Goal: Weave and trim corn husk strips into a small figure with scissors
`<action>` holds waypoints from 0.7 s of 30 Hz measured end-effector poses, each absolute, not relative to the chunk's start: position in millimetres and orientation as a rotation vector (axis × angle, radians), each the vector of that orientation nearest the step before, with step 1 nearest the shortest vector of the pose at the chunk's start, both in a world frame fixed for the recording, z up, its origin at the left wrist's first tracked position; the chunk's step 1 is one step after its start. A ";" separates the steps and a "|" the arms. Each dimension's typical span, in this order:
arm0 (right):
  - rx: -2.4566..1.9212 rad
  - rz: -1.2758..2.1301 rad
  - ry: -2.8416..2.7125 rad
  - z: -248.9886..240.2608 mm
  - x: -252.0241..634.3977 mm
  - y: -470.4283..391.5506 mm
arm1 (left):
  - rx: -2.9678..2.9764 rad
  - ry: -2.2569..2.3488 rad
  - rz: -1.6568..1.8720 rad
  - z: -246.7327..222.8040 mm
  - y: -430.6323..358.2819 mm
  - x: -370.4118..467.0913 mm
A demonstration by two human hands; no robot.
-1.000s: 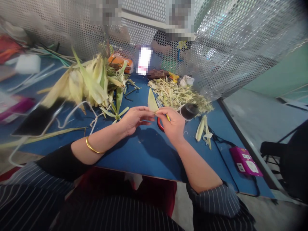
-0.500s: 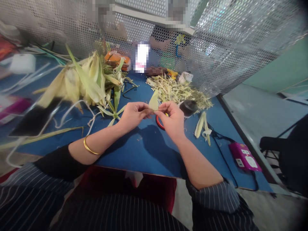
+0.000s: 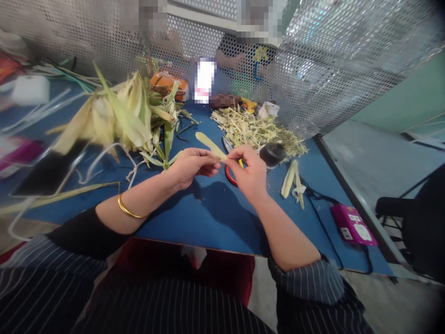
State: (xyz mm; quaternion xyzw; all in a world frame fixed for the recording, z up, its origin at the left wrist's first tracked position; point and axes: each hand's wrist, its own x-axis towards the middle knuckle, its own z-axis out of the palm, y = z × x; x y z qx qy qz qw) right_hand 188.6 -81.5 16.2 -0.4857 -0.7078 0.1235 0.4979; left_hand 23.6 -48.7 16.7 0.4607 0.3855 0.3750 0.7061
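Observation:
Between my hands is a pale green, petal-shaped piece of corn husk (image 3: 210,144), its rounded tip pointing up and to the left. My right hand (image 3: 248,171) pinches its narrow lower end between thumb and fingers. Thumb and fingertips of my left hand (image 3: 193,167) close on the same end from the other side, and partly hide it. Scissors (image 3: 227,144) with red and yellow handles lie on the blue table behind my right hand. Just beyond that hand is a spool of dark thread (image 3: 272,154). A husk flower with spread leaves (image 3: 166,160) sits behind my left hand, partly covered.
A large bunch of corn husks (image 3: 128,111) fills the back left, and a heap of husk scraps (image 3: 257,130) the back right. Two husk strips (image 3: 292,181) and a purple box (image 3: 352,225) with a cable are at right. A dark phone (image 3: 50,169) lies left.
The husk piece has swung from upright to leaning left, and more of its length shows. My left fingers have shifted slightly, and the scissor blades are now visible.

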 end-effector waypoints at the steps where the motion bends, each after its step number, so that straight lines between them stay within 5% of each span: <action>1: -1.162 0.274 -1.759 16.3 189.2 -81.8 | 0.968 0.850 0.807 16.5 -47.8 23.0; 12: -1.080 0.289 -1.897 19.4 194.1 -80.6 | 0.740 0.855 0.697 15.1 -42.5 20.1; 21: -1.176 0.357 -1.707 15.5 191.1 -80.0 | 1.194 0.854 0.933 14.6 -51.1 23.7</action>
